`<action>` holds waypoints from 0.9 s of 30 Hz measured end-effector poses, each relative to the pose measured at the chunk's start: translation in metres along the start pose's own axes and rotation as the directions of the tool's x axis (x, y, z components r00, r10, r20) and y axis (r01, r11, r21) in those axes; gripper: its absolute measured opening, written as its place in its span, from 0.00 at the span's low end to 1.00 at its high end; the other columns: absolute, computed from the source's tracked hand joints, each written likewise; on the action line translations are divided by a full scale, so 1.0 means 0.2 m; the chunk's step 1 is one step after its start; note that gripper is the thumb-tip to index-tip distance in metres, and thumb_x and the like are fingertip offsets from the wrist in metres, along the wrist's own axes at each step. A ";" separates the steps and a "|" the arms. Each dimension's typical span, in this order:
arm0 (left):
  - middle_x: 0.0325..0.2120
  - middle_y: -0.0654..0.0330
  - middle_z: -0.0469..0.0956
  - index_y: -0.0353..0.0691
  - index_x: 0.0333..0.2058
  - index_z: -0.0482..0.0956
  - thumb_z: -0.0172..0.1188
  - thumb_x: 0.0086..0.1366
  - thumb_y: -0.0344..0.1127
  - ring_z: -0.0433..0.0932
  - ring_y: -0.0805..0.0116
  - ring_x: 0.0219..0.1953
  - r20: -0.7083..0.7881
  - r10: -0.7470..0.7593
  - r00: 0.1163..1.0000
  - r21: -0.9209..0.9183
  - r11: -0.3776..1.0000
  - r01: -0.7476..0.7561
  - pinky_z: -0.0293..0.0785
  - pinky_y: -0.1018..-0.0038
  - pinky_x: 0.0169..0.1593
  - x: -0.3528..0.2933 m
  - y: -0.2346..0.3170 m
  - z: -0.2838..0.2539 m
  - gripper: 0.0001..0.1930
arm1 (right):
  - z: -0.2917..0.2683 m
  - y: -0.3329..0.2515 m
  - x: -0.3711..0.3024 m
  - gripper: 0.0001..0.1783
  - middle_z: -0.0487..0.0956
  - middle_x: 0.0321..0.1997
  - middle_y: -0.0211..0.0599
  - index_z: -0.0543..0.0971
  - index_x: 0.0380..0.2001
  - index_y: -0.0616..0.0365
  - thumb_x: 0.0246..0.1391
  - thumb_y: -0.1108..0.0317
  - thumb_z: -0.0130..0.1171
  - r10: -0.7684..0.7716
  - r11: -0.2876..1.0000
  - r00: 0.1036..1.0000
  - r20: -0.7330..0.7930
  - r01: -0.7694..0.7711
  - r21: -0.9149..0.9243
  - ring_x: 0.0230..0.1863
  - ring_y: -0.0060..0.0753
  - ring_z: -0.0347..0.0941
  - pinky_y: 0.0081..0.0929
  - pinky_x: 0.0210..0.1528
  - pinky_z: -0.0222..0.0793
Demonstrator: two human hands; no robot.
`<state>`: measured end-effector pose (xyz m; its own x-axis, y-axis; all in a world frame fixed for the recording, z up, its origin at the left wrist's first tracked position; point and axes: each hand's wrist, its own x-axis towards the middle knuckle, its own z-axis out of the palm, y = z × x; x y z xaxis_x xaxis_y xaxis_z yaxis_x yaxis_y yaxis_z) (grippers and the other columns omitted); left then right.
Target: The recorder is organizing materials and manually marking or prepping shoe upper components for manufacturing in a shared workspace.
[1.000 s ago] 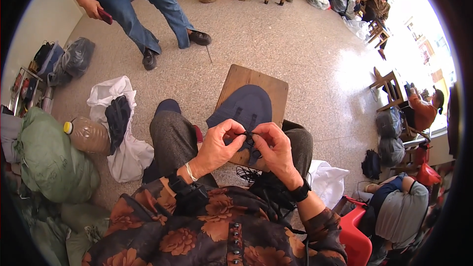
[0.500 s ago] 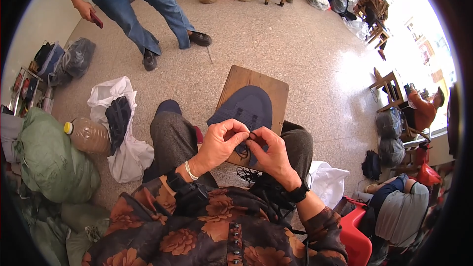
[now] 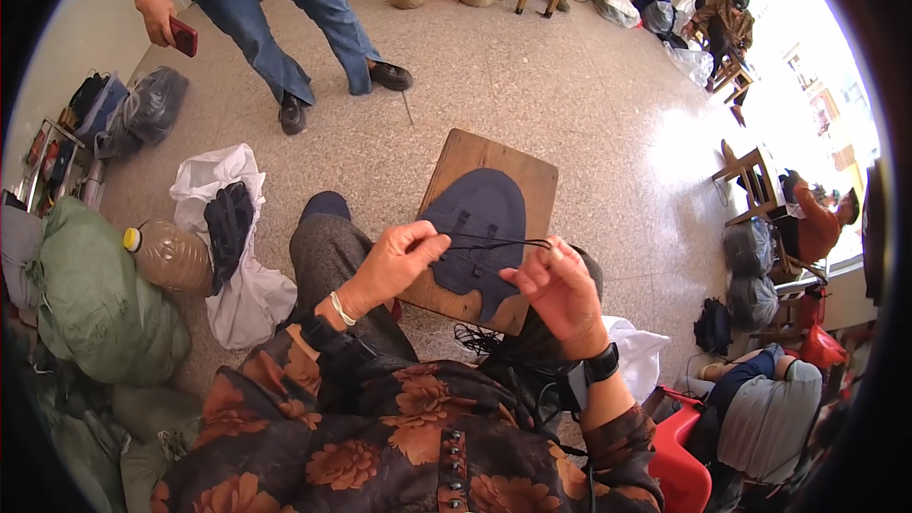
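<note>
A dark navy shoe upper lies flat on a small wooden stool in front of my knees. Small dark loops show on its middle. Just above it a thin black shoelace is stretched between my two hands. My left hand pinches one end between thumb and forefinger. On the other side my right hand grips a looped part of the lace at its fingertips. Below the stool's near edge hangs a bundle of black laces, partly hidden by my clothing.
At left lie a white sack, a brown-filled jug and a large green bag. A person in jeans stands ahead holding a phone. A red plastic stool is at my right. Others sit near the bright doorway.
My hands, close together over the shoe upper before, have drawn apart sideways, and the lace is now taut between them. The standing person's phone hand has shifted slightly.
</note>
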<state>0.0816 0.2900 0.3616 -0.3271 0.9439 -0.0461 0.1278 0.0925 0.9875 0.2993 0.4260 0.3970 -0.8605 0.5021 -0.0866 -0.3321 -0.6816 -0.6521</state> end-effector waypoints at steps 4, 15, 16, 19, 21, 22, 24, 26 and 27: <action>0.20 0.68 0.68 0.41 0.25 0.71 0.48 0.75 0.41 0.71 0.78 0.26 -0.098 -0.111 0.989 -0.423 0.904 0.059 0.78 0.71 0.45 0.00 -0.11 -0.14 0.18 | -0.11 -0.08 -0.04 0.09 0.60 0.21 0.20 0.72 0.36 0.55 0.68 0.62 0.49 -0.071 0.980 0.994 -0.084 0.085 0.179 0.18 0.16 0.54 0.27 0.34 0.64; 0.20 0.66 0.69 0.41 0.27 0.72 0.46 0.76 0.46 0.74 0.77 0.27 -0.198 -0.148 0.969 -0.596 0.803 0.001 0.80 0.69 0.45 -0.03 -0.08 -0.18 0.20 | -0.18 -0.22 -0.08 0.13 0.72 0.29 0.26 0.74 0.41 0.57 0.71 0.60 0.45 -0.200 0.980 0.895 -0.399 0.182 -0.083 0.23 0.18 0.63 0.24 0.35 0.68; 0.21 0.66 0.69 0.40 0.27 0.72 0.46 0.76 0.47 0.74 0.77 0.26 -0.201 -0.156 0.967 -0.606 0.796 0.003 0.80 0.69 0.44 -0.03 -0.07 -0.17 0.20 | -0.20 -0.22 -0.09 0.13 0.72 0.29 0.26 0.74 0.41 0.57 0.71 0.60 0.45 -0.198 0.980 0.895 -0.399 0.180 -0.082 0.23 0.18 0.63 0.24 0.35 0.68; 0.22 0.65 0.70 0.40 0.28 0.71 0.46 0.76 0.47 0.74 0.74 0.26 -0.198 -0.155 0.968 -0.636 0.772 -0.006 0.81 0.66 0.41 -0.04 -0.13 -0.22 0.19 | -0.34 -0.25 -0.11 0.12 0.75 0.35 0.29 0.74 0.38 0.56 0.71 0.60 0.45 -0.189 0.970 0.932 -0.309 0.226 0.090 0.29 0.22 0.68 0.32 0.44 0.71; 0.22 0.64 0.69 0.40 0.29 0.71 0.46 0.76 0.47 0.75 0.72 0.27 -0.191 -0.146 0.971 -0.656 0.755 -0.016 0.81 0.64 0.40 -0.06 -0.17 -0.25 0.19 | -0.41 -0.31 -0.15 0.13 0.75 0.35 0.30 0.73 0.36 0.54 0.71 0.60 0.44 -0.235 0.937 0.934 -0.268 0.291 0.193 0.29 0.23 0.69 0.32 0.44 0.72; 0.22 0.64 0.69 0.40 0.29 0.71 0.46 0.76 0.47 0.74 0.72 0.26 -0.183 -0.160 0.970 -0.625 0.781 0.011 0.81 0.65 0.38 -0.06 -0.18 -0.25 0.19 | -0.43 -0.32 -0.17 0.13 0.76 0.35 0.32 0.73 0.35 0.53 0.71 0.60 0.44 -0.254 0.934 0.918 -0.304 0.315 0.168 0.30 0.25 0.70 0.33 0.44 0.72; 0.23 0.64 0.70 0.39 0.29 0.70 0.45 0.76 0.47 0.74 0.73 0.25 -0.126 -0.217 0.968 -0.569 0.815 0.109 0.81 0.65 0.38 -0.07 -0.15 -0.20 0.19 | -0.45 -0.34 -0.22 0.14 0.76 0.35 0.33 0.73 0.34 0.53 0.71 0.60 0.44 -0.285 0.945 0.898 -0.336 0.321 0.057 0.30 0.26 0.70 0.33 0.44 0.72; 0.23 0.64 0.70 0.39 0.29 0.70 0.45 0.76 0.47 0.74 0.73 0.25 -0.083 -0.200 0.976 -0.584 0.804 0.115 0.81 0.66 0.39 -0.06 -0.09 -0.14 0.20 | -0.50 -0.39 -0.31 0.15 0.78 0.37 0.34 0.74 0.31 0.54 0.70 0.59 0.45 -0.360 0.932 0.845 -0.396 0.340 -0.124 0.31 0.28 0.71 0.35 0.44 0.71; 0.23 0.64 0.70 0.39 0.29 0.70 0.45 0.76 0.46 0.74 0.73 0.25 -0.054 -0.180 0.982 -0.596 0.795 0.112 0.81 0.66 0.39 -0.06 -0.07 -0.11 0.20 | -0.55 -0.43 -0.37 0.15 0.79 0.36 0.36 0.74 0.31 0.54 0.69 0.59 0.46 -0.399 0.917 0.815 -0.420 0.364 -0.166 0.30 0.29 0.71 0.36 0.44 0.71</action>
<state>0.0627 0.2694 0.3510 -0.3952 0.8932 -0.2146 -0.4936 -0.0094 0.8696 0.4351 0.5058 0.3758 -0.4065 0.9049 -0.1262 -0.5533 -0.3537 -0.7541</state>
